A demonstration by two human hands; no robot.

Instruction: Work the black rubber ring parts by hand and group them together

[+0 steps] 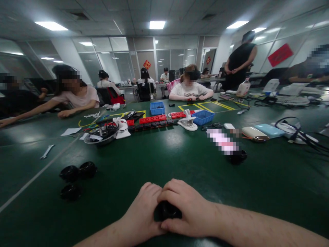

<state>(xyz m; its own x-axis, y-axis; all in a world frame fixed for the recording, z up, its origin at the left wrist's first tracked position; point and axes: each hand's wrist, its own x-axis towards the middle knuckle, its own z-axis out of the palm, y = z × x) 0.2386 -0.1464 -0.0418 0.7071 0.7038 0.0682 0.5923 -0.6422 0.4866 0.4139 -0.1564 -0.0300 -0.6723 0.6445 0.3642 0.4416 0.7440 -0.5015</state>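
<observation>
Close in front of me, a round, glossy black part point(167, 212) is gripped between both hands just over the green table point(123, 168). My left hand point(144, 211) wraps its left side, fingers closed. Over the top and right side curl the fingers of my right hand point(183, 207), with the thumb at its lower edge. Much of the part is hidden by my hands, and its exact kind does not show. To the left lie three similar black round parts, one being this nearer black part point(70, 192). Another black round part point(236, 156) sits to the right.
A metal bowl of cables point(100, 137) and a wrench point(47, 151) lie to the left. Red power strips point(153, 118), a white clamp stand point(188, 121) and a blue bin point(203, 117) line the middle. Power banks point(268, 130) and cables are at right. Several people sit beyond.
</observation>
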